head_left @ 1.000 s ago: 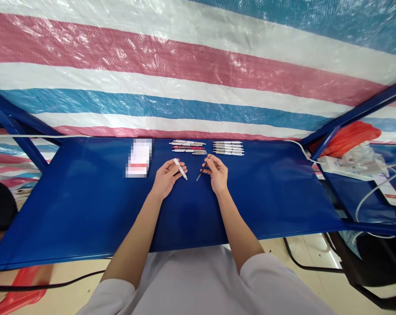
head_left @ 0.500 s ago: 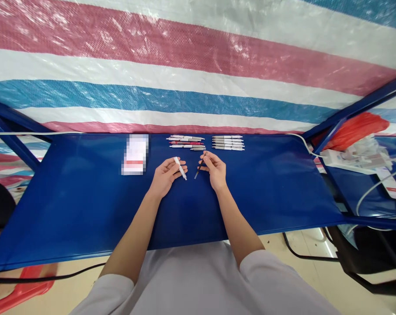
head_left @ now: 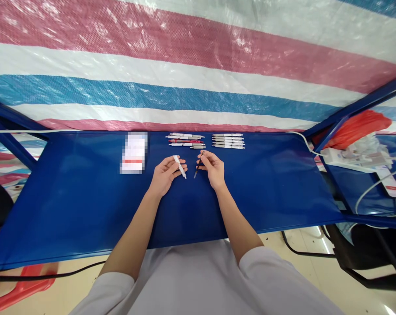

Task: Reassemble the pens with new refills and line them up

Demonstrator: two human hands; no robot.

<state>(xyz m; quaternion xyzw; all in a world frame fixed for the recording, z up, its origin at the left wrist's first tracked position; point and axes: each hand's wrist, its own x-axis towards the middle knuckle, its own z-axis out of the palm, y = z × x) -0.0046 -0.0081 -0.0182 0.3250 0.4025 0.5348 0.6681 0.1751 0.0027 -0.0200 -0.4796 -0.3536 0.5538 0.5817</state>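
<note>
Between the thumb and fingers of my left hand point(head_left: 164, 176) is a white pen barrel point(head_left: 180, 166), tilted with its lower end toward the right. My right hand point(head_left: 214, 169) pinches a thin dark pen refill point(head_left: 198, 167), which slants down to a paler lower end. The two parts are apart, with a small gap between them. Just beyond my hands lies a grey pen grip piece point(head_left: 198, 147). Behind it is a loose group of pens, a red pen point(head_left: 186, 141) among white ones. A neat row of white and grey pens point(head_left: 227, 141) lies to the right.
A blurred white card or phone point(head_left: 133, 153) lies left on the blue table point(head_left: 266, 188). Striped sheeting point(head_left: 185, 70) hangs behind the table's far edge. On the right are a white power strip point(head_left: 345, 158), cables, a red bag point(head_left: 362, 127) and a phone point(head_left: 392, 183).
The view has shifted slightly. My right hand has moved a little left with the refill; the left hand keeps the barrel in nearly the same pose.
</note>
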